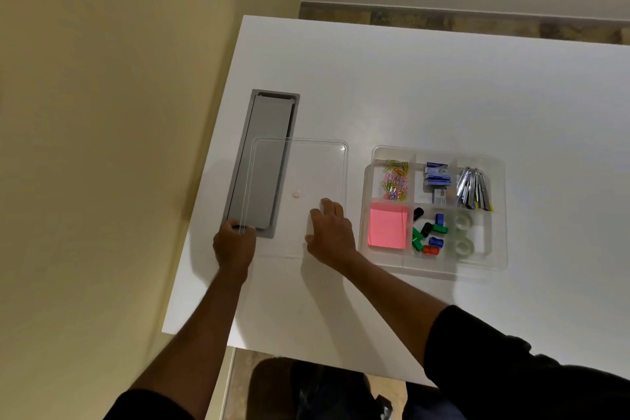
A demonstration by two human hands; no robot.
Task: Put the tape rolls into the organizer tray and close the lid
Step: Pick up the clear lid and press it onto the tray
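Observation:
Two clear tape rolls (463, 233) lie one behind the other in the near right compartment of the clear organizer tray (497, 262), which stands uncovered on the white desk. The clear lid (306, 167) lies left of the tray, partly over a grey cable hatch. My left hand (234, 244) grips the lid's near left corner with curled fingers. My right hand (330, 232) holds the lid's near right part, fingers spread over its top and the thumb at its near edge.
The grey cable hatch (269, 123) is set into the white desk (426, 85) near its left edge. The tray also holds paper clips (394, 179), staple boxes (436, 177), pink sticky notes (388, 226), coloured sharpeners (429, 232) and metal clips (474, 187). A dark chair (306, 389) stands below the near edge.

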